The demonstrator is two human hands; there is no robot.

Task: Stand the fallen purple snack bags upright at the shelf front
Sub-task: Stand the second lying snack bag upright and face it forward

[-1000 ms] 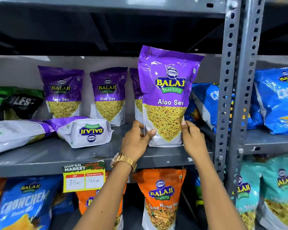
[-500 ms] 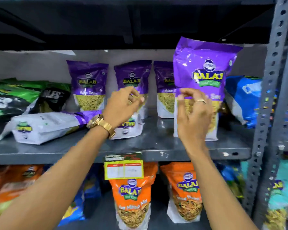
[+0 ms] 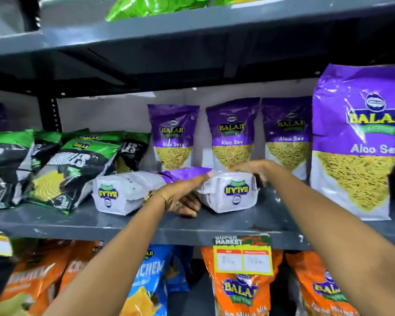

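1. Nearer fallen purple bag (image 3: 228, 190) lies flat mid-shelf, base panel facing the front, long axis running front to back, purple top toward the far wall.
2. Second fallen bag (image 3: 123, 190) lies just left of it, same way round, touching or nearly so.
3. Left hand (image 3: 183, 197) sits between the two bags at the near end, fingers (image 3: 187, 209) loosely spread, low at the first bag's left side; real grip unclear.
4. Right hand (image 3: 249, 167) rests on the bag's top; fingers (image 3: 261, 177) curl over its right edge.
5. Both forearms reach in from the near side, converging.
6. Upright purple bag (image 3: 356, 142) stands at shelf (image 3: 249, 229) front, right.

Upright purple bag (image 3: 356, 142) cut off at right edge.
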